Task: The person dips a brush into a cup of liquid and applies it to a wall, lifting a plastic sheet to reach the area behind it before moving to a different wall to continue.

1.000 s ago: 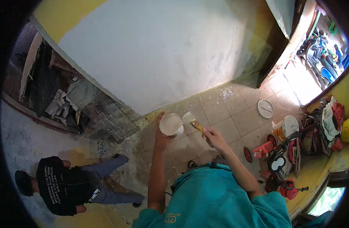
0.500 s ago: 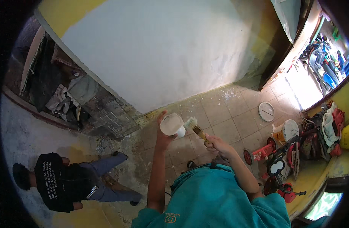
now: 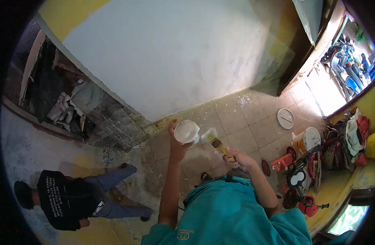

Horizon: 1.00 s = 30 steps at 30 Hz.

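My left hand (image 3: 179, 148) is wrapped round a white paint container (image 3: 185, 131) with pale paint showing inside it. In my right hand (image 3: 239, 159) is a paintbrush (image 3: 216, 143), gripped by its yellowish handle. Whitish paint coats the bristles, which point up and left toward the container, with a small gap between them. Beyond both hands rises a wall (image 3: 167, 53), mostly white with yellow at the upper left corner and a darker, patchy right side.
Paint-spotted tiles (image 3: 232, 114) cover the floor, where a round lid (image 3: 285, 119) lies. At right stand a paint bucket (image 3: 306, 140), a red ride-on toy (image 3: 295, 179) and piled cloths (image 3: 356, 130). Another person (image 3: 69, 200) is at lower left. A rubble-filled opening (image 3: 77, 102) cuts the wall's left side.
The brush has come slightly down and right, away from the container. My left hand has tilted the container a little.
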### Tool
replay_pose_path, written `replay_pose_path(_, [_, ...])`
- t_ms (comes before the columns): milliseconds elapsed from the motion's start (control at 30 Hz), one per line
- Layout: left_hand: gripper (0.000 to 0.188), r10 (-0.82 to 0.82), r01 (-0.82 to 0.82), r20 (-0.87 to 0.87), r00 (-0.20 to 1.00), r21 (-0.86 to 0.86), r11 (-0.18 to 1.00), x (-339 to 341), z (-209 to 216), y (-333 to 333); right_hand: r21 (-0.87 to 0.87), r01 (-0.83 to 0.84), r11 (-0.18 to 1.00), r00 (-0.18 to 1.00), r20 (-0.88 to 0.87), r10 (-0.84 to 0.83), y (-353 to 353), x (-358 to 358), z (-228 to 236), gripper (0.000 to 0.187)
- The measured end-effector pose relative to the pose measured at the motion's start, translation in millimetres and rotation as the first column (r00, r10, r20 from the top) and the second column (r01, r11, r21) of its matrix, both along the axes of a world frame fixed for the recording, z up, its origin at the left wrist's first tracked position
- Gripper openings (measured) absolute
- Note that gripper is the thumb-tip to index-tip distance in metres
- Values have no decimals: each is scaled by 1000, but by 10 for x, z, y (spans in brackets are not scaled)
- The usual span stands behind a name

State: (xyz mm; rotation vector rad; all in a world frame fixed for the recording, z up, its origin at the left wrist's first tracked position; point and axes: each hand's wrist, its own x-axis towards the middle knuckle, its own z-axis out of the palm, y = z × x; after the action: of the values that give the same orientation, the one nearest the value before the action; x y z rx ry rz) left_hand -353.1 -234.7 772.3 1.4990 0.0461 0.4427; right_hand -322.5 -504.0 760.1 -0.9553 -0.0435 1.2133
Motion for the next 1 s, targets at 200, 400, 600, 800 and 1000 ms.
replay_pose_path(200, [91, -137, 130, -32, 990, -175, 976, 96, -1, -123, -188, 185, 965, 936, 333, -115, 95, 17, -60, 37])
replay_pose_path(400, [90, 3, -8, -49, 999, -109, 994, 290, -235, -245, -299, 327, 896, 821, 560, -113, 384, -37, 68, 31])
replay_pose_path(600, [83, 57, -1, 118, 991, -426, 904, 437, -165, -292, -184, 206, 961, 896, 430, -109, 245, -30, 137, 36])
replay_pose_path(800, [83, -27, 122, 184, 983, -527, 841, 470, -69, -325, -231, 237, 944, 945, 278, -170, 189, 7, 366, 32])
replay_pose_path(1000, [84, 38, -35, 206, 978, -19, 999, 578, -177, -355, -221, 118, 968, 977, 203, -73, 235, 162, 331, 34])
